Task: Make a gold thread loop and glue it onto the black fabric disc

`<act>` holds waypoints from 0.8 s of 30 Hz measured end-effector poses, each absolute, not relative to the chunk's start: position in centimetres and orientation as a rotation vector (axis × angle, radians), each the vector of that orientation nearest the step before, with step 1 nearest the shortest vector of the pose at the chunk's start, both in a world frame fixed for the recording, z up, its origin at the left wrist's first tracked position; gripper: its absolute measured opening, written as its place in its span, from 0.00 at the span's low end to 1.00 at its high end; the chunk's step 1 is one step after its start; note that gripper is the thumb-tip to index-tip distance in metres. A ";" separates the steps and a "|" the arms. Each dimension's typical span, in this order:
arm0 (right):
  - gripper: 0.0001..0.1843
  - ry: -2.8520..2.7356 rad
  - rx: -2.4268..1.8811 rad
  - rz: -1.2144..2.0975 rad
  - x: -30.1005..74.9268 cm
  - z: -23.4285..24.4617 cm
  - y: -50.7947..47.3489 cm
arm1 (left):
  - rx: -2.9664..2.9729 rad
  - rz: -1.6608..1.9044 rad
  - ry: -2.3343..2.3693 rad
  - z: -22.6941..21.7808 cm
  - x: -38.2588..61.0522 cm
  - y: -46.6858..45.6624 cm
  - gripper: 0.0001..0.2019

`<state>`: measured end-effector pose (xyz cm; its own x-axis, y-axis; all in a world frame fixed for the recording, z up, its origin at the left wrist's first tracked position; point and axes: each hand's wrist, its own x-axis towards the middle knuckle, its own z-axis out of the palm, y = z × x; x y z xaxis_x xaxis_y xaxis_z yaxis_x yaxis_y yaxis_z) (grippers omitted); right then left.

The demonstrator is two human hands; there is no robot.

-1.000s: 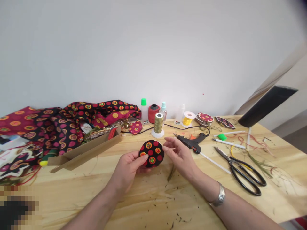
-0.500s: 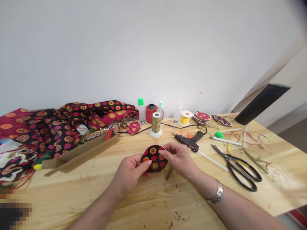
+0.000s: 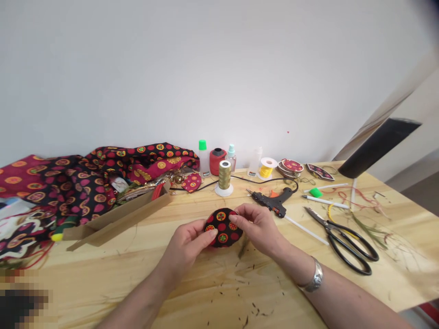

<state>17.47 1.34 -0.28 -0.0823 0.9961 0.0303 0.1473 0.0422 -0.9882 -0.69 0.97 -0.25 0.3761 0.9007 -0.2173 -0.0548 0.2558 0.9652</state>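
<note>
Between my two hands is a round, fabric-covered disc [image 3: 222, 228], black with red dots and colourful flower medallions. My left hand [image 3: 192, 242] pinches its left edge, thumb on the patterned face and fingers behind. At the upper right edge, my right hand [image 3: 255, 224] grips the disc with its thumb on top; a silver bracelet [image 3: 313, 276] circles that wrist. A dark tuft hangs just below the right fingers. Past my hands lies a black hot glue gun [image 3: 274, 201] with a white glue stick in its rear. Large black-handled scissors [image 3: 346, 240] rest to the right.
Patterned cloth [image 3: 75, 183] is heaped at the left behind a cardboard tray [image 3: 120, 219]. Along the wall stand an olive thread spool [image 3: 225, 176], a red spool [image 3: 217, 162], a yellow spool [image 3: 266, 170] and bottles. A black tube [image 3: 379, 148] leans at the right. Dark clippings dot the wooden table [image 3: 192, 292].
The view has shifted slightly, so most things sit a little further right. Both hands keep the same hold on the disc, with hardly any movement.
</note>
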 end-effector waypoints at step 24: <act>0.22 -1.737 -1.296 1.098 17.2 -1.1 0.5 | 1.100 0.743 0.929 -0.9 -0.5 1.1 0.10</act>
<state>17.16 0.54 -1.09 -0.2571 0.9654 0.0439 0.3749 0.1415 -0.9162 -0.47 1.05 -0.88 0.4343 0.8666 -0.2456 -0.0500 0.2954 0.9541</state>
